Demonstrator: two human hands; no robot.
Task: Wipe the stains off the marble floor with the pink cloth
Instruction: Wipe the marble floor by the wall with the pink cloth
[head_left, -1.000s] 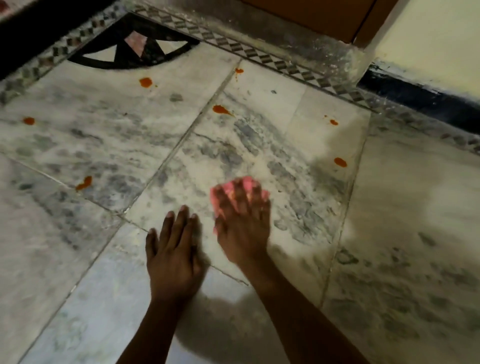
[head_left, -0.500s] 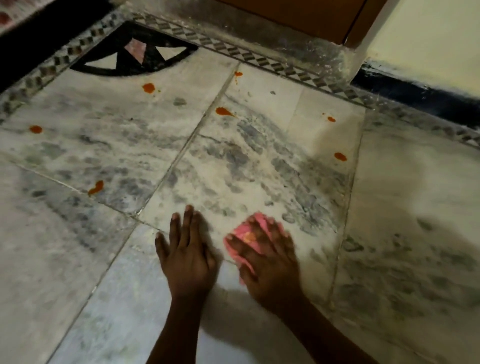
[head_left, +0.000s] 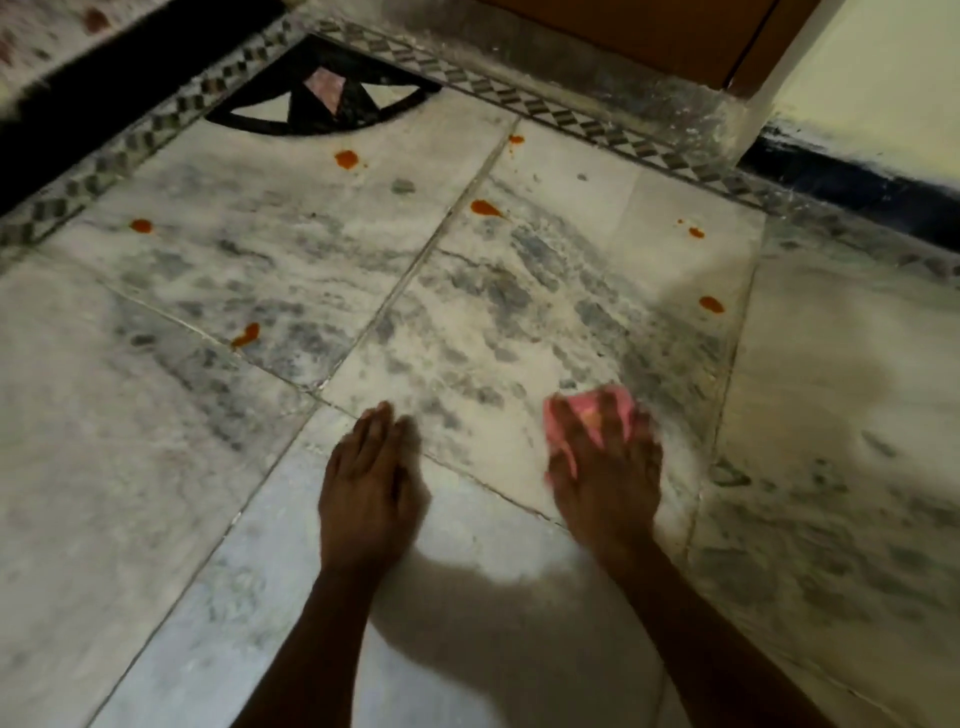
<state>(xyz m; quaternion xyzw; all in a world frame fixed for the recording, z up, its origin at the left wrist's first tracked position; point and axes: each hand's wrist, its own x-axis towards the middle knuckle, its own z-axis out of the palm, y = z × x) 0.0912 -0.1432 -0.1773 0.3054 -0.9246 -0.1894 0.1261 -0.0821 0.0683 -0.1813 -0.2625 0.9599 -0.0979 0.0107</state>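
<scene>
The right hand lies flat on the pink cloth, fingers spread and straight, pressing it against the marble floor; the cloth is bunched under the palm and shows pink between and past the fingers. The hand is blurred, so finer detail of the fingers cannot be told. To its left, well apart from it, the left hand rests palm down on the bare floor with its fingers straight and close together, holding nothing, across a joint between two slabs.

Out beyond the right hand's fingertips, an orange stain sits near the slab's right edge, and farther still a smaller orange spot. Ahead of the left hand's fingers and to their left, an orange smear lies by a joint line. Farther out are a teardrop-shaped stain, a round stain, a small stain on the joint and a stain far to the left. Past these runs a checkered border strip with a black fan-shaped inlay in its corner, then a brown door and a pale wall.
</scene>
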